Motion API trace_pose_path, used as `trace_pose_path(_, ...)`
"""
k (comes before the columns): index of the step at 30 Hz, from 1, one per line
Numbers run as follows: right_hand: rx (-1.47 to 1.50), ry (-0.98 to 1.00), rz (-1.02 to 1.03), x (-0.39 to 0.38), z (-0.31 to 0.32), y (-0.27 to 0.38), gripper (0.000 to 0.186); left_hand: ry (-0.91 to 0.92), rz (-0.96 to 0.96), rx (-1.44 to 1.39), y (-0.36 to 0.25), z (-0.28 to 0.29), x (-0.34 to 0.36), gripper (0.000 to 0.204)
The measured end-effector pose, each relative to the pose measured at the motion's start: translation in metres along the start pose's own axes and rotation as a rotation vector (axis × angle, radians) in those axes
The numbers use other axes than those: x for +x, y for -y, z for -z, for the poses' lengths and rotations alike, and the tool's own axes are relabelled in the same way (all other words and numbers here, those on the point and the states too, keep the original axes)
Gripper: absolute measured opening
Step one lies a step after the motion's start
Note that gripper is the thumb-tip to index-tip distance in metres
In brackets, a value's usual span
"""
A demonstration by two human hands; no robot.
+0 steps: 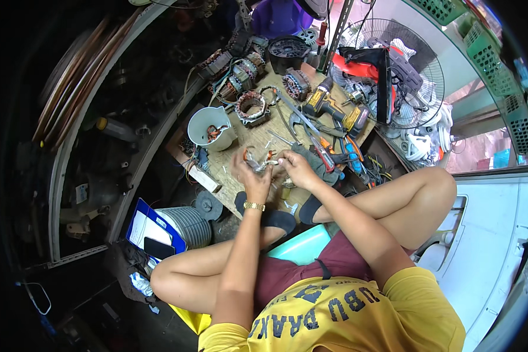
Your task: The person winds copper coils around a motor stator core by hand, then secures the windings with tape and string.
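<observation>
Over the low wooden worktable, my left hand (254, 182), with a gold watch on its wrist, is smeared by motion. Its thumb is close to a small pale piece with orange on it (271, 158), between the two hands. My right hand (299, 170) comes in from the right with thumb and fingertips pinched together; what they grip is too small to name. Just beyond my left hand stands a pale plastic pitcher (206, 127) with copper-coloured pieces inside. A wire-wound motor stator (252, 108) lies beyond the hands.
At the table's right lie a yellow-and-black cordless drill (324, 104), a hammer, and several hand tools. More stators (240, 76) are piled at the back, near a black pot (288, 53). A fan guard (413, 70) stands back right. A blue clipboard (149, 226) with a phone is at left.
</observation>
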State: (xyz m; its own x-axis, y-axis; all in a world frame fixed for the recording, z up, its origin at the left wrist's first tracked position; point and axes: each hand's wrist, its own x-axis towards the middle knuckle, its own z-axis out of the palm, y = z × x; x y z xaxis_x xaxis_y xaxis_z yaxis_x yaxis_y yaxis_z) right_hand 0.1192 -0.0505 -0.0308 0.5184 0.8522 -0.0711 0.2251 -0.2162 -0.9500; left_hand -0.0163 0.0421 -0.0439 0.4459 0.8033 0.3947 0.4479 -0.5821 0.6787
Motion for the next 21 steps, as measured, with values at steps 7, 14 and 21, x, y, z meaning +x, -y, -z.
trace_pose_path(7, 0.209, 0.075, -0.049, -0.007, -0.018, 0.002, 0.012, 0.499, 1.231, -2.013, 0.013, 0.0, -0.023, 0.05)
trace_pose_path(14, -0.19, -0.164, 0.019, 0.004, 0.028, -0.009, 0.021, 0.016, 0.971, -1.698, 0.024, 0.006, -0.011, 0.044)
trace_pose_path(21, -1.016, -0.252, -0.217, 0.017, 0.064, -0.058, 0.047, 0.087, 0.862, -1.804, 0.005, 0.027, 0.001, 0.043)
